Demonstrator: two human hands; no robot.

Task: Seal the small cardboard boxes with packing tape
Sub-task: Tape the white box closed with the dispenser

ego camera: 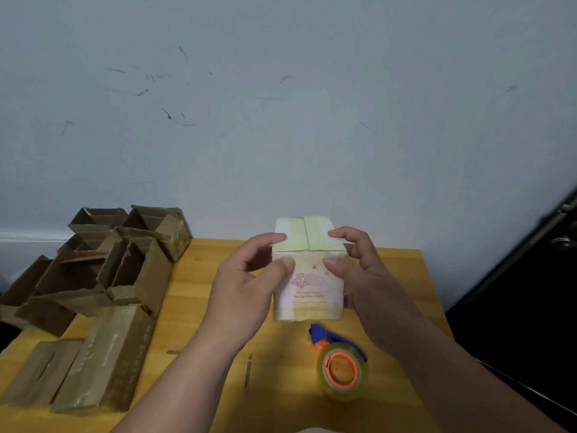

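box [309, 276] between both hands' grip

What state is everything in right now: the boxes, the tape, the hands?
White box: flaps closed, taped over, held upright above the table.
Left hand: grips the box's left side.
Right hand: grips the box's right side.
Tape dispenser: lying on the table, untouched.
Open boxes: brown, flaps up, unsealed, piled at the left.
Sealed boxes: brown, closed and taped, lying flat at the near left.
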